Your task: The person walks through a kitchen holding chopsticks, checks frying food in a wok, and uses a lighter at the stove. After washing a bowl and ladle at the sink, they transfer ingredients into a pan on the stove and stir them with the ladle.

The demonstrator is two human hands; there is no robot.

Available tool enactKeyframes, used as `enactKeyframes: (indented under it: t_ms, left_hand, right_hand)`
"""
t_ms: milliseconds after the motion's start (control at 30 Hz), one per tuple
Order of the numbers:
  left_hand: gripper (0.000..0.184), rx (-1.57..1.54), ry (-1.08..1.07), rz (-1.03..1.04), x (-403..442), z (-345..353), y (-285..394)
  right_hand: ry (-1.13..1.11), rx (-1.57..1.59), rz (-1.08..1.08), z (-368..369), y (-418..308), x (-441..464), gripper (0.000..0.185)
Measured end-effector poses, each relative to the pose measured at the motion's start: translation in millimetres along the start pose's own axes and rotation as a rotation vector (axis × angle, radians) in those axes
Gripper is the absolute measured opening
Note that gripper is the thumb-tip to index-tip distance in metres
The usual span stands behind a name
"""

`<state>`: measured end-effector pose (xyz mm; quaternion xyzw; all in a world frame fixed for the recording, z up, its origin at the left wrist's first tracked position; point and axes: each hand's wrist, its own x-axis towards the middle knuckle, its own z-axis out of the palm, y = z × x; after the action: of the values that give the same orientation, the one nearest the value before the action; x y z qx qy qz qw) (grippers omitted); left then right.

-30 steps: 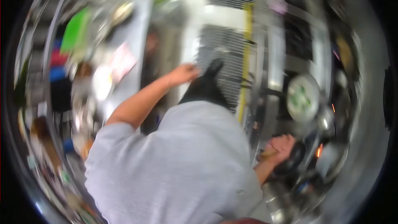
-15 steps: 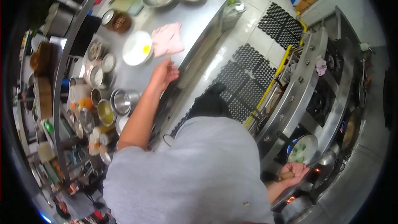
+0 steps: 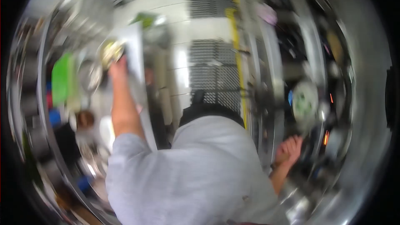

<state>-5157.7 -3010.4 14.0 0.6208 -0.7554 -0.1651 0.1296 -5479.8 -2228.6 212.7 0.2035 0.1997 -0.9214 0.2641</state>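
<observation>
My left hand (image 3: 118, 66) reaches over the counter (image 3: 135, 43) to a metal bowl (image 3: 102, 54) of pale yellowish food pieces (image 3: 112, 51). Motion blur smears its fingers, and I cannot tell whether they grip the rim or the food. Over the stove's near part is my right hand (image 3: 288, 150), its fingers curled closed; what they hold, if anything, is not clear. Just beyond it sits a pan (image 3: 309, 114) with green pieces (image 3: 305, 101) in pale contents. A shiny rounded metal utensil (image 3: 323, 111) lies beside the pan.
An empty-looking metal bowl (image 3: 89, 75) and a green container (image 3: 62, 77) stand left of my left hand. Black mats (image 3: 216, 66) cover floor between counter and stove. A yellow pipe (image 3: 235, 37) runs along the stove front. Orange glow (image 3: 326, 137) shows among the burners.
My view has turned toward the counter's far end. My left hand has gone from beside the pink cloth to the food bowl. My right hand stays by the stove.
</observation>
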Motion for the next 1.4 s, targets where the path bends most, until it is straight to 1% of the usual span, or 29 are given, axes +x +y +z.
enactKeyframes:
  t_ms: [33, 67, 100, 133, 167, 200, 233, 267, 333, 400, 433, 500, 533, 567, 633, 700, 733, 833, 867, 933, 967, 1000, 1067, 1133, 1167, 1233, 1267, 1333, 1400]
  left_hand:
    - [0.048, -0.171, -0.049, -0.046, 10.8, 17.7, -3.5]
    - [0.049, -0.689, -0.092, -0.234, 25.8, 38.9, -1.5]
    - [0.051, -1.262, -0.062, -0.545, 36.5, 56.0, 18.3]
    - [0.052, -1.361, -0.06, -0.601, 39.7, 70.3, 42.9]
    - [0.052, -1.292, -0.031, -0.541, 1.5, 57.1, 123.6]
    - [0.046, -1.28, -0.115, -0.437, -20.1, 69.7, 162.5]
    - [0.039, -1.263, -0.265, -0.467, -23.3, 92.4, 186.9]
    - [0.037, -1.285, -0.448, -0.316, -36.0, 114.6, 211.8]
    - [0.038, -1.222, -0.626, -0.169, -124.5, 101.4, 336.4]
    - [0.041, -1.119, -0.84, -0.059, -163.4, 128.9, 412.0]
    - [0.044, -1.039, -0.989, 0.005, -205.5, 115.2, 467.8]
    - [0.046, -0.965, -1.215, 0.239, -279.7, 97.2, 559.0]
    - [0.051, -0.93, -1.324, 0.37, -297.3, 118.2, 588.6]
    - [0.041, -0.834, -1.426, 0.426, -323.1, 117.6, 621.0]
    - [0.021, -0.83, -1.54, 0.506, -363.0, 169.1, 666.3]
    - [0.017, -0.69, -1.625, 0.615, -404.6, 197.6, 708.5]
    - [0.016, -0.642, -1.677, 0.617, -422.8, 213.4, 723.5]
    - [0.018, -0.534, -1.802, 0.701, -467.5, 237.9, 756.1]
    - [0.019, -0.464, -1.786, 0.761, -480.8, 240.7, 764.1]
    - [0.02, -0.388, -1.783, 0.829, -504.4, 243.9, 775.4]
    - [0.02, -0.424, -1.799, 0.867, -514.6, 246.2, 779.3]
    - [0.021, -0.46, -1.811, 0.904, -519.6, 248.6, 783.0]
    - [0.019, -0.421, -1.765, 0.986, -524.6, 257.3, 789.7]
    - [0.016, -0.371, -1.653, 1.126, -527.7, 268.5, 791.8]
    - [0.016, -0.365, -1.659, 1.13, -528.1, 275.3, 793.0]
    - [0.015, -0.265, -1.341, 1.564, -526.3, 288.4, 793.7]
    - [0.015, -0.26, -1.345, 1.565, -525.3, 285.2, 791.7]
    - [0.017, -0.491, -0.982, 1.95, -524.7, 277.8, 785.4]
    - [0.015, -0.5, -1.013, 1.935, -527.3, 258.0, 783.2]
  right_hand:
    - [0.078, -0.052, -0.007, 14.5, 9.5, -8.9, 0.036]
    - [-0.027, -0.056, -0.019, -1.7, 8.5, -11.5, 0.037]
    - [0.099, -0.121, -0.089, -5.8, 11.4, -15.5, 0.035]
    - [0.215, -0.184, -0.103, -3.7, 11.9, -17.7, 0.032]
    - [0.313, -0.27, -0.159, 1.4, 14.1, -19.0, 0.03]
    - [0.411, -0.353, -0.187, 6.1, 16.4, -19.7, 0.028]
    - [0.447, -0.304, -0.255, 12.4, 18.3, -21.3, 0.028]
    - [0.481, -0.369, -0.276, 16.7, 16.1, -19.4, 0.026]
    - [0.496, -0.415, -0.32, 15.1, 4.7, -24.2, 0.026]
    - [0.447, -0.613, -0.353, 10.1, -4.1, -27.9, 0.026]
    - [0.46, -0.667, -0.371, 0.8, -8.4, -28.4, 0.027]
    - [0.453, -0.741, -0.424, -4.0, -17.9, -28.3, 0.026]
    - [0.452, -0.837, -0.46, -2.0, -18.5, -29.9, 0.026]
    - [0.45, -0.815, -0.472, 3.4, -19.6, -31.5, 0.029]
    - [0.487, -0.864, -0.501, 5.8, -14.0, -28.3, 0.031]
    - [0.57, -1.038, -0.526, 6.0, -11.3, -24.4, 0.038]
    - [0.594, -1.01, -0.55, 5.7, -7.4, -20.1, 0.038]
    - [0.888, -1.63, -0.7, 6.0, 1.6, 2.5, 0.047]
    - [0.924, -1.612, -0.707, -2.3, 5.7, 11.6, 0.047]
    - [1.114, -1.845, -0.73, -21.3, 14.4, 31.5, 0.05]
    - [1.168, -1.869, -0.597, -19.6, 15.4, 37.2, 0.054]
    - [1.182, -1.858, -0.594, -16.8, 20.0, 40.7, 0.054]
    - [1.241, -1.861, -0.437, -10.5, 34.2, 47.5, 0.056]
    - [1.268, -1.836, -0.445, -8.8, 46.8, 50.5, 0.056]
    - [1.288, -1.824, -0.461, -6.6, 50.0, 51.5, 0.057]
    - [1.312, -1.792, -0.407, -1.3, 55.0, 51.6, 0.057]
    - [1.325, -1.77, -0.358, 1.6, 56.7, 51.6, 0.058]
    - [1.344, -1.759, -0.339, 3.5, 58.0, 52.6, 0.058]
    - [1.358, -1.755, -0.316, 4.6, 58.8, 49.7, 0.059]
